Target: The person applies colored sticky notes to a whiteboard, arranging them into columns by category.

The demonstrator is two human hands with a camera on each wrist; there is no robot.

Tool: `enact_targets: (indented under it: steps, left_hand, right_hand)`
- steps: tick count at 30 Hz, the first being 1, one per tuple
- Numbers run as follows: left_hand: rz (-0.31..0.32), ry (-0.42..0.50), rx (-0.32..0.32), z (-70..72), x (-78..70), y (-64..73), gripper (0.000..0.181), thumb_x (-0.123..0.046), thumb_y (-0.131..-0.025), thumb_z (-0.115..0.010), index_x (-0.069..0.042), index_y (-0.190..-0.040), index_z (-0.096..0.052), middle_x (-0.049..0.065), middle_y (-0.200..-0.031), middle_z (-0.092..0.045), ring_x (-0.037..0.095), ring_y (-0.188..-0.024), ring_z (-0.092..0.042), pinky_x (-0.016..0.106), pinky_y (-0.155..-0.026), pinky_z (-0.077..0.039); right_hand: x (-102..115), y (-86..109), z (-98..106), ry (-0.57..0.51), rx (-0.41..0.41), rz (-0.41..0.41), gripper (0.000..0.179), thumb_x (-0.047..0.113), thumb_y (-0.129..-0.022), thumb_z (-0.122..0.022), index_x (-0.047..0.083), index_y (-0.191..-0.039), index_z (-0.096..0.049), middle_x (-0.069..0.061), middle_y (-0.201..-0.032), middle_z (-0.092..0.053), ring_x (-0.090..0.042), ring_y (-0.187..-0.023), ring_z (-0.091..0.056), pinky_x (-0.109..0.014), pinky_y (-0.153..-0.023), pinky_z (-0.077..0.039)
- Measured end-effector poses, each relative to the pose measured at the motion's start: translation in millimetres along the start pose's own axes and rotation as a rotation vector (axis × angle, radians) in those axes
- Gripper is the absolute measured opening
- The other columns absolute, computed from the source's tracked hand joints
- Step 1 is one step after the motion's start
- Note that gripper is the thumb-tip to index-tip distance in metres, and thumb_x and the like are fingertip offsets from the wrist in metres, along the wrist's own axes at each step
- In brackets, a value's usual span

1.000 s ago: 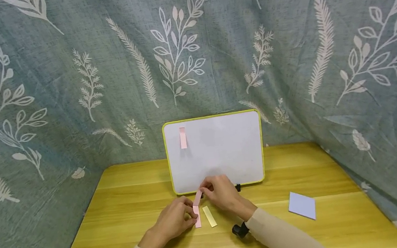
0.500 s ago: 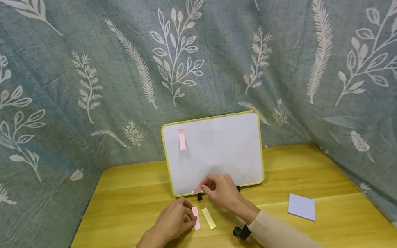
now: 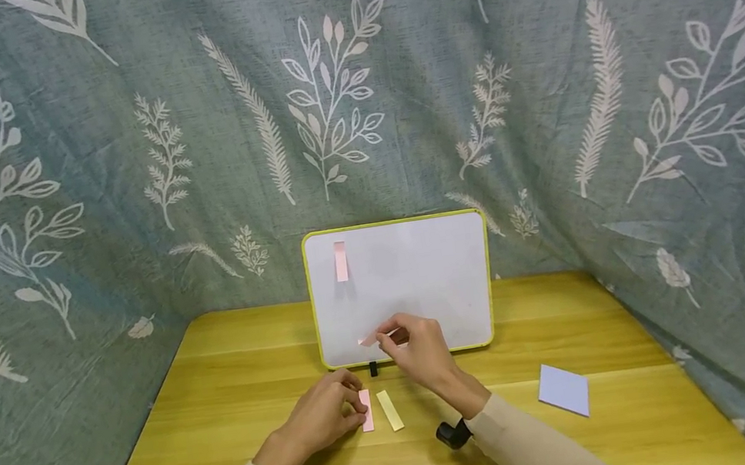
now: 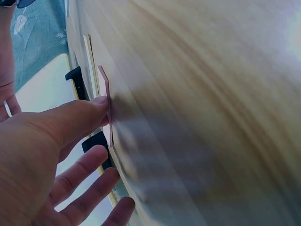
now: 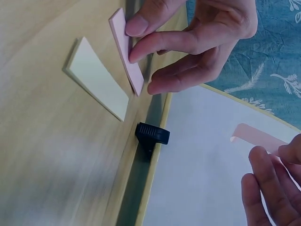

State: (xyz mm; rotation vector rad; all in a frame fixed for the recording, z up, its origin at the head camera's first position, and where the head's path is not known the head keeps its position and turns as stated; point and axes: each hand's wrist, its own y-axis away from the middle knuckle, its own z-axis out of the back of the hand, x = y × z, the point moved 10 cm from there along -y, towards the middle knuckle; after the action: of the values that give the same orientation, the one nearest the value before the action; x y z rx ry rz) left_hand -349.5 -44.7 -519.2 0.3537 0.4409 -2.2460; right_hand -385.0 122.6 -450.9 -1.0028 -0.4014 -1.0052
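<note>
My right hand pinches a thin pink sticky note between thumb and fingertips, in front of the lower whiteboard. In the right wrist view this pink sticky note extends from the fingertips, its free end slightly curled. On the wooden table my left hand holds a narrow pink sticky note pad by its left side, thumb and index fingertip on it. Beside that lies a narrow yellow sticky note pad, untouched. Another pink note hangs at the board's upper left.
The yellow-framed whiteboard stands near the table's back on black feet, one foot showing below its edge. A square lavender note pad lies at the right. Leaf-patterned fabric surrounds the table on the back and both sides.
The pink sticky note in my right hand has come off the pink pad and moved up toward the whiteboard. My left hand stays at the pad.
</note>
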Motion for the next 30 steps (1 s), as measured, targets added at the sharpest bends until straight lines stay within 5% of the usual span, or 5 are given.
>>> enact_targets:
  steps: [9,16,20,24,30]
  left_hand:
    - [0.008,-0.003,0.020,1.9,0.2,-2.3,0.008,-0.015,-0.098,-0.097,-0.021,-0.096,-0.091,-0.001,-0.125,-0.085,0.027,-0.122,-0.077,0.048,-0.103,-0.068]
    - [-0.053,0.006,0.016,4.2,-1.6,-3.6,0.008,-0.020,-0.103,-0.092,-0.018,-0.110,-0.091,-0.001,-0.125,-0.085,0.025,-0.120,-0.079,0.049,-0.103,-0.068]
    - [-0.112,-0.005,-0.029,3.8,2.4,-2.3,0.016,-0.027,-0.109,-0.086,-0.016,-0.121,-0.089,0.001,-0.126,-0.083,0.023,-0.117,-0.079,0.047,-0.099,-0.068]
    - [-0.049,-0.019,-0.061,11.8,1.6,-3.6,0.023,-0.023,-0.109,-0.085,-0.012,-0.129,-0.086,0.006,-0.131,-0.082,0.028,-0.119,-0.081,0.052,-0.102,-0.069]
    - [0.029,0.012,-0.248,38.2,4.7,-6.7,0.029,-0.017,-0.106,-0.088,-0.013,-0.135,-0.085,0.005,-0.133,-0.079,0.028,-0.121,-0.081,0.049,-0.105,-0.069]
  right_hand:
    - [6,-1.5,8,-0.057,-0.034,0.017,0.006,0.005,-0.107,-0.084,0.008,-0.110,-0.087,-0.011,-0.108,-0.091,-0.028,-0.097,-0.091,-0.020,-0.073,-0.066]
    - [11,0.9,8,-0.100,-0.040,0.053,0.008,0.000,-0.106,-0.084,0.004,-0.112,-0.087,-0.013,-0.117,-0.090,-0.028,-0.105,-0.091,-0.028,-0.086,-0.072]
    - [13,0.9,6,-0.105,-0.044,0.078,0.011,0.000,-0.106,-0.083,0.003,-0.115,-0.087,-0.012,-0.120,-0.090,-0.027,-0.108,-0.090,-0.027,-0.090,-0.071]
    - [16,1.9,6,-0.133,-0.058,0.106,0.011,-0.002,-0.105,-0.083,0.001,-0.115,-0.087,-0.013,-0.122,-0.090,-0.028,-0.108,-0.090,-0.029,-0.091,-0.072]
    - [18,2.7,4,-0.145,-0.067,0.125,0.009,-0.002,-0.105,-0.083,-0.003,-0.113,-0.086,-0.015,-0.124,-0.089,-0.028,-0.109,-0.090,-0.032,-0.094,-0.072]
